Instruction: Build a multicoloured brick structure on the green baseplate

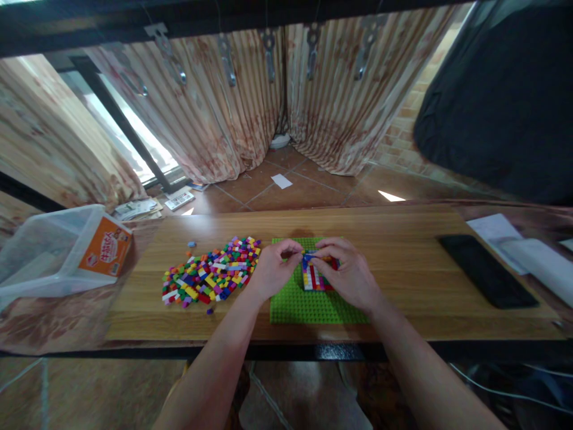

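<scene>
A green studded baseplate (295,310) lies on the table, partly under my hands. On it stands a low build of toy bricks (313,279) in white, red, yellow and blue, its right side hidden by my fingers. My left hand (278,267) is closed in a pinch at the build's upper left corner; whatever is between its fingertips is too small to make out. Curled over the build's top and right side, my right hand (347,270) grips it, thumb and forefinger near the blue bricks. A pile of loose bricks (210,275) of many colours lies left of the baseplate.
A clear plastic bin (49,251) with an orange label stands at the table's left end. On the right lie a black phone-like slab (486,269) and white papers (496,233). A few stray bricks, including a purple one (210,311), sit beside the pile on the wooden table (416,263).
</scene>
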### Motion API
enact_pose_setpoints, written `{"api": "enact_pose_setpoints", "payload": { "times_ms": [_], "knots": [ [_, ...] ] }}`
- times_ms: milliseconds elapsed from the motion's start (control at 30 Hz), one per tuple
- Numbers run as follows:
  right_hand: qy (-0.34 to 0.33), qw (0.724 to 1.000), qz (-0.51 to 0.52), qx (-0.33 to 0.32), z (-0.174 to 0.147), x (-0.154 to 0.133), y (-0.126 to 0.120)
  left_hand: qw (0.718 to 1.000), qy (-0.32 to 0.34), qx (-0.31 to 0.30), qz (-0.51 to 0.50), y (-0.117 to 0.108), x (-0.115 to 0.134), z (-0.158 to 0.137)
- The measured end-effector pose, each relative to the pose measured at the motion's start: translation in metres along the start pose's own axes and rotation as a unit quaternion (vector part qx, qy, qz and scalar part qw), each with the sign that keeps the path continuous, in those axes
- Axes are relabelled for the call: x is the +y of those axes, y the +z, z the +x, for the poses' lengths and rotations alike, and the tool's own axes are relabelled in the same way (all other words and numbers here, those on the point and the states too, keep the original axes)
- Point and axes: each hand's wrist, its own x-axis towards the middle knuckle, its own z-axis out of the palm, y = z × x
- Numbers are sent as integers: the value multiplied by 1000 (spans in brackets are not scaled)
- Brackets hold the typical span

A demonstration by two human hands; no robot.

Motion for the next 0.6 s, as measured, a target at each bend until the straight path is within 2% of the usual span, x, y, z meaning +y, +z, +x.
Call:
{"api": "enact_pose_setpoints", "payload": {
  "times_ms": [333, 600],
  "knots": [
    [-44, 981, -183, 51, -15, -3, 10, 998, -49, -38, -5, 3, -4, -1],
    [-48, 979, -192, 49, -20, -7, 19, 998, -52, -44, -9, 3, -3, -1]
  ]
}}
